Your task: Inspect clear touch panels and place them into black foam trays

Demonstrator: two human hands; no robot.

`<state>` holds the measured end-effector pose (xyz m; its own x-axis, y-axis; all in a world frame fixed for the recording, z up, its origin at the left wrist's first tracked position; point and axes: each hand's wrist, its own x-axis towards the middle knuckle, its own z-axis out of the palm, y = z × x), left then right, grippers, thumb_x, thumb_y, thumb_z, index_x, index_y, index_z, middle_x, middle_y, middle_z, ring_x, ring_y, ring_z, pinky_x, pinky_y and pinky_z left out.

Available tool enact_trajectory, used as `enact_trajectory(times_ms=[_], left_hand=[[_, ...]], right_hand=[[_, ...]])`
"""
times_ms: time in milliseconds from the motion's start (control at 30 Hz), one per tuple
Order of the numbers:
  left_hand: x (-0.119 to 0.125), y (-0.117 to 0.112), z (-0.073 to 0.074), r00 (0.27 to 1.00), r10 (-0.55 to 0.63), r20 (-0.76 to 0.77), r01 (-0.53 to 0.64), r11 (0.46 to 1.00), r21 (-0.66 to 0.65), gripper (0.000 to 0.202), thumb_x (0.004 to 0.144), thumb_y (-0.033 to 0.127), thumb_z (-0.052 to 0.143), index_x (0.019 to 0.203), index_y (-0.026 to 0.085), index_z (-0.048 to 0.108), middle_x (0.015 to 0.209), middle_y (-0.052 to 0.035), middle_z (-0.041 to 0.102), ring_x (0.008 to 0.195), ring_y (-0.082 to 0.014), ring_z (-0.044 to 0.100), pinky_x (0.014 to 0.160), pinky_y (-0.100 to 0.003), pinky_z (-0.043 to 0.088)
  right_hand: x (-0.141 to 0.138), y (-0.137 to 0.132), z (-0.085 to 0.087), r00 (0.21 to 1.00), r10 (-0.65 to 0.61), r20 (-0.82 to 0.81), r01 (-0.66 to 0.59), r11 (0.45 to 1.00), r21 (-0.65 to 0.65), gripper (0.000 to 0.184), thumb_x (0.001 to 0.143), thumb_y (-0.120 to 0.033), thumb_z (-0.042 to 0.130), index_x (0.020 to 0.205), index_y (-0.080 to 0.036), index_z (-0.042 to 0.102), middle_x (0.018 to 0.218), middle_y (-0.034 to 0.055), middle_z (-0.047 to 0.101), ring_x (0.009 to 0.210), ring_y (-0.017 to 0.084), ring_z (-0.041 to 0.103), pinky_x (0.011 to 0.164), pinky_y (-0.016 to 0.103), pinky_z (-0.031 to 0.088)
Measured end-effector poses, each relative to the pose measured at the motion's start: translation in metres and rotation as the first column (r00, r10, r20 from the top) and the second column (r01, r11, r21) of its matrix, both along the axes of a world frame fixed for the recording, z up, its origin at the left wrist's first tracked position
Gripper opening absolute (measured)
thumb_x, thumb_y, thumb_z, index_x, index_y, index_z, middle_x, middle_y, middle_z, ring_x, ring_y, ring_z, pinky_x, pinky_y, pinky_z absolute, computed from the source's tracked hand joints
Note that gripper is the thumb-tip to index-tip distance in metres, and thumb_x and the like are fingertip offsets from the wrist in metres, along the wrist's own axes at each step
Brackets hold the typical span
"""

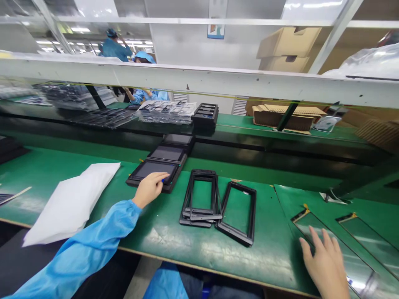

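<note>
Fingers (159, 178) touch 1 of 3 screens (146, 169).

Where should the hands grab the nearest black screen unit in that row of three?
Probably by the black bezel, not the glass: the near long edge, from the person's side. The nearest screen unit lies flat, its far edge against the second unit, so the near and left sides look free. The left hand rests at that near edge.

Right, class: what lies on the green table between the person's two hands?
In the head view, a stack of black frames and one single black frame beside it lie between the left hand and the right hand.
</note>
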<state>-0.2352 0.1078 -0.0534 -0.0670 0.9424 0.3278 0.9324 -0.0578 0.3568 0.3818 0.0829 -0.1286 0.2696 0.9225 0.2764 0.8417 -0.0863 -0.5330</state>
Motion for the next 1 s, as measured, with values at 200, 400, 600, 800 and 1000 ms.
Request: enact_trajectory(times_ms=[200,400,600,800,1000], left_hand=[[0.078,0.065,0.009,0.987,-0.015,0.16,0.049,0.976,-0.212,0.031,0.101,0.038,0.069,0.122,0.016,0.071,0.114,-0.0086,0.075,0.1,-0.0243,0.074,0.092,-0.047,0.06],[0.1,0.091,0.021,0.9,0.088,0.427,0.067,0.94,-0.333,0.031,0.099,0.036,0.071,0.121,0.014,0.07,0.102,-0.0065,0.075,0.083,-0.0201,0.074,0.077,-0.039,0.064],[0.099,0.079,0.041,0.605,0.13,0.785,0.145,0.952,-0.269,0.055,0.074,0.041,0.084,0.12,0.012,0.076,0.076,-0.0051,0.075,0.067,-0.0188,0.071,0.059,-0.028,0.062],[0.123,0.014,0.063,0.365,0.101,0.926,0.215,0.958,-0.189,0.061,0.071,0.038,0.091,0.128,0.025,0.077,0.096,-0.0053,0.075,0.074,-0.0149,0.071,0.06,-0.022,0.063],[0.159,-0.052,0.068,0.22,0.039,0.975,0.244,0.965,-0.094,0.051,0.073,0.032,0.092,0.122,0.027,0.082,0.088,-0.0048,0.074,0.07,-0.0174,0.071,0.054,-0.022,0.062]], right_hand=[[0.016,-0.032,-0.028,0.988,0.046,0.148,-0.045,0.999,-0.01,0.073,0.089,-0.068,0.046,0.14,-0.022,0.07,0.154,0.0234,0.058,0.147,0.054,0.045,0.112,0.075,0.038],[0.007,-0.108,-0.029,0.927,0.346,0.146,-0.347,0.938,-0.02,0.057,0.093,-0.05,0.063,0.148,-0.034,0.063,0.155,0.0062,0.061,0.142,0.045,0.056,0.117,0.072,0.04],[0.017,-0.129,0.002,0.955,0.295,-0.02,-0.295,0.955,0.005,0.036,0.095,-0.03,0.062,0.127,-0.035,0.078,0.141,0.0,0.072,0.128,0.034,0.07,0.11,0.053,0.056],[-0.005,-0.133,0.053,0.998,0.028,-0.061,-0.008,0.951,0.31,0.02,0.087,-0.033,0.077,0.105,-0.034,0.085,0.106,0.0064,0.084,0.091,0.034,0.08,0.089,0.049,0.063],[-0.103,-0.126,0.079,0.578,0.034,-0.815,0.065,0.994,0.088,0.065,0.082,-0.043,0.087,0.141,-0.027,0.065,0.091,0.0021,0.072,0.067,0.019,0.066,0.055,0.029,0.057]])
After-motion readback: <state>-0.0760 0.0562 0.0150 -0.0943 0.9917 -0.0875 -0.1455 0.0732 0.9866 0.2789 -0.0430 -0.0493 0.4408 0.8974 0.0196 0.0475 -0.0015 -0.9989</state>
